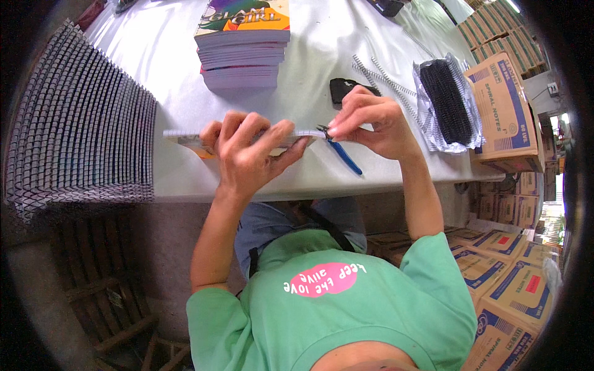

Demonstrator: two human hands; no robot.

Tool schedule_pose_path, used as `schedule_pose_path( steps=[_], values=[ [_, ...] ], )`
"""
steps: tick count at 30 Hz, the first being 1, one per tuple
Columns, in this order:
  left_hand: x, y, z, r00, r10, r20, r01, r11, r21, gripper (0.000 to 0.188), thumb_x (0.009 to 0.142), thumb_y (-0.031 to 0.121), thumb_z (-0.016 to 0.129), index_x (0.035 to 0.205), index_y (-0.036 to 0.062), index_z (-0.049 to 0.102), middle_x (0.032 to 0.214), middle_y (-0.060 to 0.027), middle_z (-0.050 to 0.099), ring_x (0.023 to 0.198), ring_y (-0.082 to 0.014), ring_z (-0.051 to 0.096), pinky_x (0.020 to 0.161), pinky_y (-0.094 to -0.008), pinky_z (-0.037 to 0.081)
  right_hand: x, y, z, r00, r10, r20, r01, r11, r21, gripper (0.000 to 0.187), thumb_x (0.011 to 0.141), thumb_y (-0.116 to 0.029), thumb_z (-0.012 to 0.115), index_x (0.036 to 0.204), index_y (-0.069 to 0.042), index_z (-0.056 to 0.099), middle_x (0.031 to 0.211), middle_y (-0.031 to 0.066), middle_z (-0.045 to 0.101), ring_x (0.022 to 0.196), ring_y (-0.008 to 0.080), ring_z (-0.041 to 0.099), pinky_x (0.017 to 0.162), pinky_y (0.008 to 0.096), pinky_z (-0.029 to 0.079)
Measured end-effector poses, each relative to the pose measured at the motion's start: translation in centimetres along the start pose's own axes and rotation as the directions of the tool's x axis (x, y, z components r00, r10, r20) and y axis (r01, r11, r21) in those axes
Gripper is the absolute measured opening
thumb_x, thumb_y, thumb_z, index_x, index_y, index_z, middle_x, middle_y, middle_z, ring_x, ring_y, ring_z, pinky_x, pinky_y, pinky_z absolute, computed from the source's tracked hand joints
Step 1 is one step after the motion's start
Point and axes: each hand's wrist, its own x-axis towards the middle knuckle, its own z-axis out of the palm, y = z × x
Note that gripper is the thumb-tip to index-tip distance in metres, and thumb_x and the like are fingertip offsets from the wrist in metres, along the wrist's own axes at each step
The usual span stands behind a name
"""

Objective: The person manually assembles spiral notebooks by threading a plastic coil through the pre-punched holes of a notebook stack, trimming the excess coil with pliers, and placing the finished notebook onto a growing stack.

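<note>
My left hand (247, 145) is closed over a thin notebook (179, 133), which is seen nearly edge-on, with a bit of orange cover below it. At the notebook's right end, my right hand (374, 123) has its fingertips pinched together; what is between them is too small to tell. Directly by those fingertips is the dark head of a pair of blue-handled cutting pliers (346, 159), the handles slanting down to the right. Just behind the right hand lies a black pouch-like object (343, 93).
A stack of books with colourful covers (241, 62) stands at the back. Tall piles of spiral-bound notebooks (80, 123) fill the left. On the right are loose wire-like coils (393, 83), a plastic bag of black coils (447, 102) and a cardboard box (504, 114). More cartons (507, 284) sit below the table.
</note>
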Motion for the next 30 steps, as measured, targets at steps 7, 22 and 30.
schedule_pose_path(
  steps=[7,22,30],
  values=[
    [0.3,-0.4,0.2,0.994,-0.065,0.085,0.066,0.998,-0.006,0.025,0.059,0.039,0.079,0.076,0.0233,0.068,0.066,0.0073,0.049,0.074,-0.0135,0.048,0.078,-0.0370,0.024,-0.4,-0.7,0.2,0.932,0.326,0.157,-0.354,0.914,0.200,0.038,0.076,0.004,0.064,0.112,-0.011,0.064,0.077,0.0054,0.065,0.061,0.0110,0.054,0.058,0.0245,0.046],
    [-1.3,0.4,0.8,0.986,-0.169,0.012,0.168,0.984,0.059,0.038,0.057,0.040,0.081,0.086,0.0208,0.065,0.082,0.0012,0.049,0.098,-0.0197,0.049,0.108,-0.0501,0.002,0.6,-2.6,1.7,0.926,0.376,-0.031,-0.376,0.926,-0.014,0.017,0.079,-0.004,0.064,0.096,-0.004,0.062,0.076,0.0090,0.057,0.065,0.0209,0.055,0.059,0.0276,0.044],
    [-1.2,0.2,0.9,0.980,-0.198,-0.002,0.198,0.977,0.073,0.031,0.059,0.041,0.079,0.079,0.0214,0.064,0.080,0.0021,0.047,0.096,-0.0186,0.049,0.109,-0.0507,0.002,0.7,-2.2,4.0,0.980,0.117,-0.158,-0.170,0.911,-0.376,0.019,0.075,-0.008,0.068,0.092,-0.006,0.061,0.080,0.0073,0.055,0.065,0.0236,0.056,0.061,0.0316,0.042]
  ],
)
